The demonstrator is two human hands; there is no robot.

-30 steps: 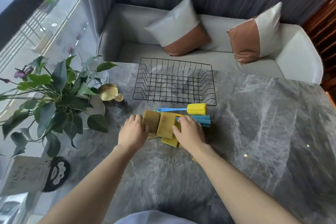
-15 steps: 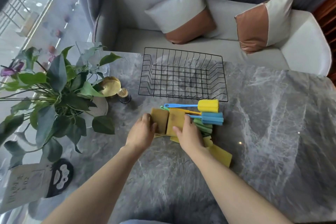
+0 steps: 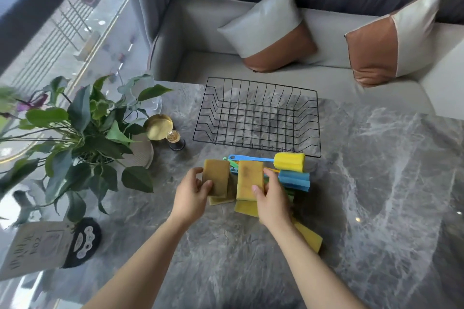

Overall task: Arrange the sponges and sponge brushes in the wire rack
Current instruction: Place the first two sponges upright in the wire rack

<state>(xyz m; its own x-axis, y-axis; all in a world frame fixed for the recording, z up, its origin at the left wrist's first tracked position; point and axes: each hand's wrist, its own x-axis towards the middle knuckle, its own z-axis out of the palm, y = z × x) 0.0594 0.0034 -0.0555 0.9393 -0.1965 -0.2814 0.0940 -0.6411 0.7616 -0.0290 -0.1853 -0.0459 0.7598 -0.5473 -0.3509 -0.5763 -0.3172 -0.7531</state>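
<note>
A black wire rack (image 3: 258, 153) stands on the marble table with nothing in it. Just in front of it lies a pile of sponges and sponge brushes. My left hand (image 3: 192, 194) grips an olive-yellow sponge (image 3: 217, 175) by its sides. My right hand (image 3: 272, 198) grips a second yellow sponge (image 3: 249, 179). A brush with a blue handle and yellow sponge head (image 3: 289, 161) lies nearest the rack, with a blue sponge head (image 3: 294, 180) beside it. More yellow sponges (image 3: 308, 236) lie under and behind my right hand.
A leafy potted plant (image 3: 82, 133) stands at the left, with a gold dish (image 3: 159, 126) and a small dark cup (image 3: 175, 140) beside it. A card and a black coaster (image 3: 82, 243) lie front left. Behind the table is a grey sofa with two cushions (image 3: 268, 30).
Both hands have closed on a sponge each and drawn the two sponges apart, lifting them off the pile. The camera view shifted slightly.
</note>
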